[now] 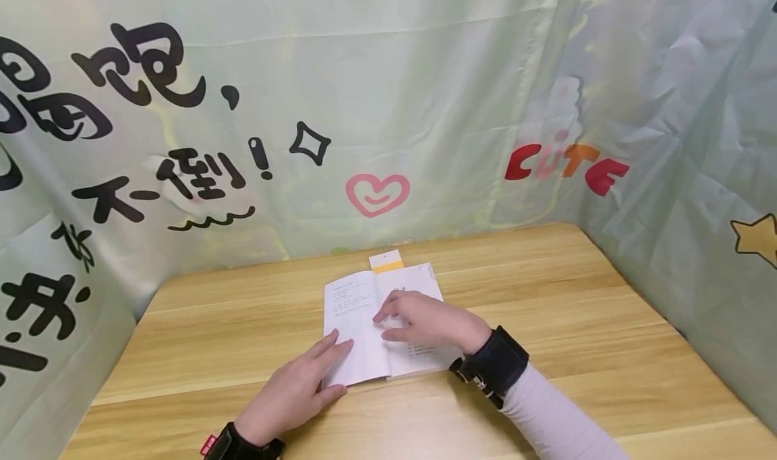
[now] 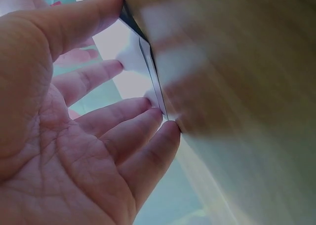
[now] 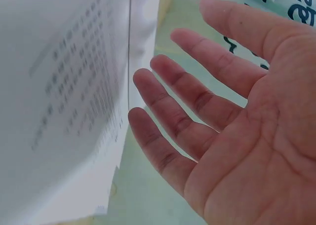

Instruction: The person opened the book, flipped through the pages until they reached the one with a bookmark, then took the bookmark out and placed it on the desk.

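Observation:
An open book (image 1: 352, 298) lies on the table, with printed text on both pages. My left hand (image 1: 297, 392) rests at the lower left of the left page, its fingers spread and its thumb by the bottom edge. In the left wrist view, fingertips of that hand (image 2: 79, 116) touch the edge of the book (image 2: 133, 57). Above the right page, close to the fold, is my right hand (image 1: 425, 318) with fingers extended and slightly bent. The right wrist view shows that hand (image 3: 217, 106) holding nothing, its fingertips near the printed page (image 3: 54, 101).
A white piece with a yellow band (image 1: 386, 260) sticks out past the book's top edge. The wooden table (image 1: 546, 284) extends around the book. Printed fabric (image 1: 425, 75) hangs behind the table and along its sides.

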`<state>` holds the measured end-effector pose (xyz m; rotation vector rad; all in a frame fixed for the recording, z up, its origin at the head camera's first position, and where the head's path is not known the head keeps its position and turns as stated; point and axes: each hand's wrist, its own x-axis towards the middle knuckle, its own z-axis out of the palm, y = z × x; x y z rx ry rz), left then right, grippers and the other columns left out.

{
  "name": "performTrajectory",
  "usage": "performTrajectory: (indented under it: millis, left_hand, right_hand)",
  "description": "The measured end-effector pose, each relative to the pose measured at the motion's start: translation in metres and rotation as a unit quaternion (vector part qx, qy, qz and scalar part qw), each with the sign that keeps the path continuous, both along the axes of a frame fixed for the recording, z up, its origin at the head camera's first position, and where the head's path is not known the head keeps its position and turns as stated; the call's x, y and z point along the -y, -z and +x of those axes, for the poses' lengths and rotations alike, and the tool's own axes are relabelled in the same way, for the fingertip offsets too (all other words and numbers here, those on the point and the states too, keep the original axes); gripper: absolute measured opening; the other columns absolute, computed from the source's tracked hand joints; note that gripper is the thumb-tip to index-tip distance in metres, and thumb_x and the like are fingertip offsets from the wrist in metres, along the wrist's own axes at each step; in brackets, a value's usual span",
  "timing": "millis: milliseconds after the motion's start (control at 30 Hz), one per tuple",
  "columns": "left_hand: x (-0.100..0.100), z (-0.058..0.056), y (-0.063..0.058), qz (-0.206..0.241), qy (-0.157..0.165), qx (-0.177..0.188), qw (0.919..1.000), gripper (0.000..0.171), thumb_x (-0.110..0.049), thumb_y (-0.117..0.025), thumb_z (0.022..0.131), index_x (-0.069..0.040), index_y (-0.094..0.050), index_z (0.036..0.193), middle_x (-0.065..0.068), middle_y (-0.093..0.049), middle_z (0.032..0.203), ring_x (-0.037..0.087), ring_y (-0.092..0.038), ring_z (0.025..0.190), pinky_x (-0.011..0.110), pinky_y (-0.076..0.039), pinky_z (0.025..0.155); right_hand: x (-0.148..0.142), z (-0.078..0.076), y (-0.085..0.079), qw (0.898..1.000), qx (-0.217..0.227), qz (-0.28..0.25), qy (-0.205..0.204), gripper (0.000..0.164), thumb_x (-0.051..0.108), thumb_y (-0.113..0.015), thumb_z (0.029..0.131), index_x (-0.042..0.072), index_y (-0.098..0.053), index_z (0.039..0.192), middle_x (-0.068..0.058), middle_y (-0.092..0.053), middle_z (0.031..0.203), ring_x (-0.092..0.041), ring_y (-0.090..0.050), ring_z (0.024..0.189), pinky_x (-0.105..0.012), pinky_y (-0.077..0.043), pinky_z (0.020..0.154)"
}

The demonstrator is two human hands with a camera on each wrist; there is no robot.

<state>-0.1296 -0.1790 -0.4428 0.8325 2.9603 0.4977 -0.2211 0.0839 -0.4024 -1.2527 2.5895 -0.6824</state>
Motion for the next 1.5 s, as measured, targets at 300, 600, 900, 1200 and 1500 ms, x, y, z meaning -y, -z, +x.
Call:
performTrajectory:
  millis: [300,600,900,1200,1500]
  left_hand:
    - [0.001,-0.002,0.003,-0.005,-0.003,0.011,0.9999,0.063,-0.036,-0.067,0.09,-0.018,-0.045,0.146,0.014,-0.035,0.15,0.027,-0.045,0.126,0.046,-0.047,0.091]
    - [0.002,-0.001,0.003,-0.001,0.002,0.007,1.0,0.063,-0.035,-0.066,0.09,-0.017,-0.045,0.146,0.015,-0.034,0.15,0.027,-0.045,0.127,0.045,-0.047,0.09]
    - [0.003,-0.001,0.003,0.0,0.006,-0.001,1.0,0.063,-0.035,-0.066,0.091,-0.017,-0.044,0.147,0.015,-0.034,0.15,0.027,-0.046,0.126,0.045,-0.047,0.09]
    - [0.003,-0.001,0.003,-0.002,0.003,0.001,1.0,0.064,-0.036,-0.066,0.091,-0.018,-0.043,0.147,0.015,-0.033,0.151,0.027,-0.045,0.126,0.045,-0.047,0.09]
    - [0.002,0.0,0.002,-0.002,0.003,0.006,1.0,0.064,-0.035,-0.066,0.09,-0.018,-0.043,0.147,0.015,-0.032,0.151,0.027,-0.046,0.125,0.045,-0.047,0.089]
  right_hand:
    - [-0.021,-0.012,-0.006,0.998,0.018,0.01,0.058,0.035,0.027,-0.065,0.092,0.005,-0.068,0.119,-0.005,-0.06,0.117,-0.021,-0.055,0.109,-0.032,-0.045,0.091]
    - [-0.042,-0.024,-0.008,0.99,0.026,0.042,0.133,0.039,0.027,-0.067,0.091,0.003,-0.067,0.123,-0.008,-0.06,0.12,-0.022,-0.053,0.111,-0.032,-0.043,0.091]
    - [-0.056,-0.028,-0.01,0.983,0.054,0.054,0.169,0.044,0.026,-0.067,0.091,0.001,-0.063,0.127,-0.01,-0.058,0.123,-0.022,-0.051,0.099,-0.032,-0.041,0.079]
    - [-0.064,-0.034,-0.011,0.98,0.075,0.057,0.174,0.045,0.025,-0.065,0.093,-0.002,-0.061,0.129,-0.012,-0.061,0.123,-0.022,-0.052,0.091,-0.033,-0.039,0.074]
    - [-0.07,-0.037,-0.007,0.984,0.059,0.053,0.161,0.024,0.023,-0.065,0.093,0.009,-0.056,0.075,0.003,-0.022,0.061,-0.012,-0.027,0.053,-0.026,-0.027,0.054]
